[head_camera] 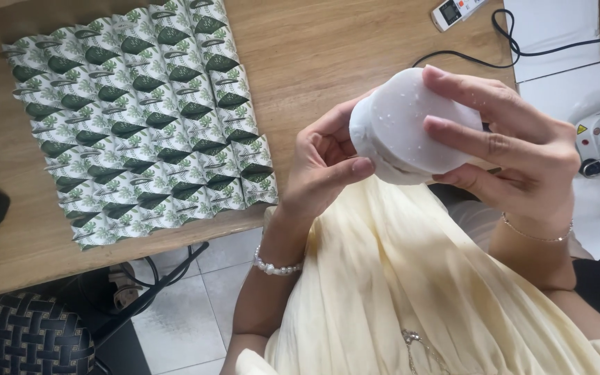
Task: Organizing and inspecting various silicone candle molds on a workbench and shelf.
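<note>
White, round and speckled with small droplets, a plastic container is held above the lap in the head view, in front of the counter's near edge. Right hand: fingers spread over the container's flat end and clasped on it. Left hand: thumb and fingertips pinching the container's rim on its other side, wrist carrying a pearl bracelet. A thin chain bracelet circles the right wrist. Cream pleated fabric covers the lap below both hands. On the wooden counter, well apart from the hands, lies a square sheet of green-and-white leaf-printed sachets laid in overlapping rows. A black cable and a white remote control rest near the far edge.
</note>
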